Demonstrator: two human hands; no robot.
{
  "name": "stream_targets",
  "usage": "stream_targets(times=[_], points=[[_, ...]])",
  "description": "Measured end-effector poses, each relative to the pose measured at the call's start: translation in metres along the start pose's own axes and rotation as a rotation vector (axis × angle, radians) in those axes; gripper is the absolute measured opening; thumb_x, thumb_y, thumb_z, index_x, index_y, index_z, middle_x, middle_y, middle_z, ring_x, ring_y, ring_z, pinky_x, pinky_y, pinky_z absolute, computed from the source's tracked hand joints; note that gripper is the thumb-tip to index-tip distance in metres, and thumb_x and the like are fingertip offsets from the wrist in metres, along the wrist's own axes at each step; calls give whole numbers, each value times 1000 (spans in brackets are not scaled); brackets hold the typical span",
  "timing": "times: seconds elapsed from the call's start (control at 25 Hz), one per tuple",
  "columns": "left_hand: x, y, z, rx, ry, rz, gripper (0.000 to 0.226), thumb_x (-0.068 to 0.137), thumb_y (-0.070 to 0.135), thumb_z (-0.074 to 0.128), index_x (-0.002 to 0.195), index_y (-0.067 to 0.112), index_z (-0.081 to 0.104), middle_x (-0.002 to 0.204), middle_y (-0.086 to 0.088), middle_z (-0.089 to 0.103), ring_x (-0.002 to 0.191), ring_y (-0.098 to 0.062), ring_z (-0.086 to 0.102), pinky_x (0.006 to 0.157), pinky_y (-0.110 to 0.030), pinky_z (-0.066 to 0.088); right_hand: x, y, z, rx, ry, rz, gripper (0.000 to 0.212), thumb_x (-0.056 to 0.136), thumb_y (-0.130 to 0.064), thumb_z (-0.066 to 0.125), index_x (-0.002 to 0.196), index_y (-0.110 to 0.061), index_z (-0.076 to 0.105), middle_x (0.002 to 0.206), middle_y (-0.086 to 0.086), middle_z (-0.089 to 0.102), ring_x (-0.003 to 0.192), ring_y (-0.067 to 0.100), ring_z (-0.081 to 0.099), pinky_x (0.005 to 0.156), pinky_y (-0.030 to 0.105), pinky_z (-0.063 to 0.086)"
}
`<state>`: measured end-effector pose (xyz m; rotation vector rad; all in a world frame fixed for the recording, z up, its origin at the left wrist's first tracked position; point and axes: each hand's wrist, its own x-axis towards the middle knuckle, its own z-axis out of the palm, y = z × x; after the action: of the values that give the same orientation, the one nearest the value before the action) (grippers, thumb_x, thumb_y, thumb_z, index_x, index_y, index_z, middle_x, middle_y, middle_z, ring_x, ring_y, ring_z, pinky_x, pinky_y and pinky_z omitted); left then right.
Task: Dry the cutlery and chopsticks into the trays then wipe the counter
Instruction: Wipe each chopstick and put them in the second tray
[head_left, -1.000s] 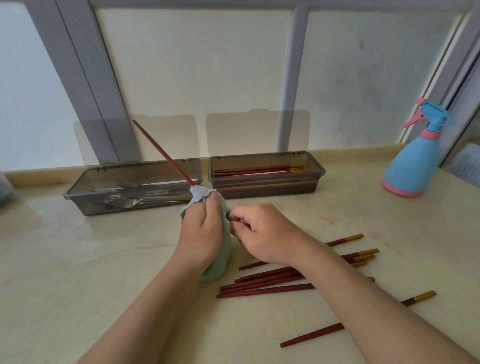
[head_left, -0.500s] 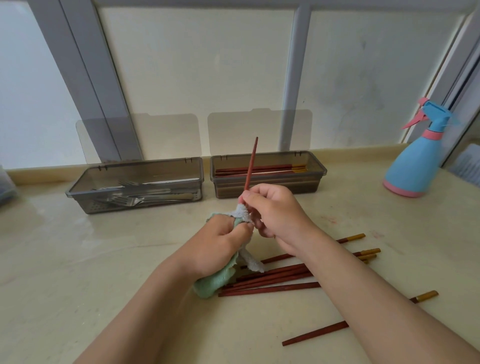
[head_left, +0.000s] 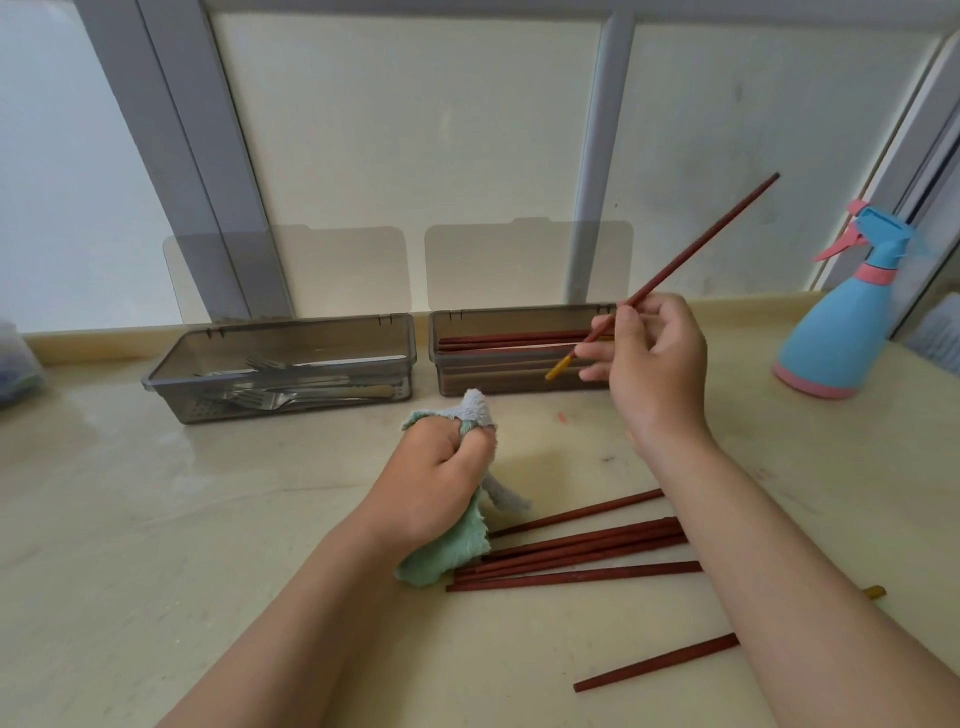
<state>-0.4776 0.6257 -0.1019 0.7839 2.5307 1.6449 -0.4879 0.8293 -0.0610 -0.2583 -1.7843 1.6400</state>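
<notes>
My right hand (head_left: 652, 364) grips one red-brown chopstick (head_left: 711, 239) near its gold end, its tip slanting up to the right, just in front of the right tray's (head_left: 452, 322) near right corner. That grey tray holds a few chopsticks. My left hand (head_left: 434, 478) is closed around a green and grey cloth (head_left: 447, 558), resting on the counter in front of the trays. The left tray (head_left: 171, 364) holds forks and other metal cutlery (head_left: 291, 395). Several loose chopsticks (head_left: 582, 551) lie on the counter under my right forearm.
A blue and pink spray bottle (head_left: 841, 332) stands at the back right. Both tray lids lean open against the window frame. The beige counter (head_left: 156, 519) has a wet sheen on the left. Something blurred sits at the far left edge.
My right hand pulled the chopstick out of the cloth and carried it right, toward the right tray, swinging its tip up to the right. My left hand stayed on the counter with the cloth.
</notes>
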Motion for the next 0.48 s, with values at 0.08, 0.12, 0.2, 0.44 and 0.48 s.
stream_targets(times=[0.08, 0.12, 0.2, 0.44, 0.48], points=[[1, 0, 1, 11, 10, -8, 51, 102, 18, 44, 53, 15, 30, 50, -2, 28, 49, -18, 28, 49, -31, 26, 0, 1, 0, -80, -18, -158, 8, 105, -16, 48, 104, -18, 55, 99, 2, 68, 80, 14, 75, 67, 28, 62], [1, 0, 1, 11, 10, -12, 52, 102, 17, 44, 52, 14, 29, 50, -2, 28, 49, -18, 28, 49, -31, 26, 1, 4, 1, -128, -28, -215, 8, 105, -16, 48, 107, -16, 56, 100, -1, 68, 84, 12, 74, 71, 28, 62], [1, -1, 2, 7, 6, -19, 52, 102, 16, 44, 52, 15, 29, 48, 1, 28, 48, -18, 28, 49, -29, 26, 5, 11, 1, -217, -52, -288, 14, 105, -19, 49, 112, -11, 58, 100, -5, 67, 89, 9, 72, 79, 29, 61], [1, -1, 2, -1, -4, -37, 54, 102, 17, 44, 50, 20, 28, 46, 5, 28, 46, -15, 27, 47, -26, 26, 18, 27, 5, -559, -77, -481, 12, 102, -14, 54, 107, -9, 63, 95, 1, 63, 91, 22, 63, 78, 31, 51], [1, -1, 2, -1, -8, -35, 54, 102, 16, 44, 51, 19, 28, 47, 5, 28, 46, -15, 27, 47, -27, 26, 20, 30, 7, -636, -90, -480, 13, 101, -13, 54, 106, -7, 65, 96, 5, 63, 92, 25, 61, 77, 33, 48]])
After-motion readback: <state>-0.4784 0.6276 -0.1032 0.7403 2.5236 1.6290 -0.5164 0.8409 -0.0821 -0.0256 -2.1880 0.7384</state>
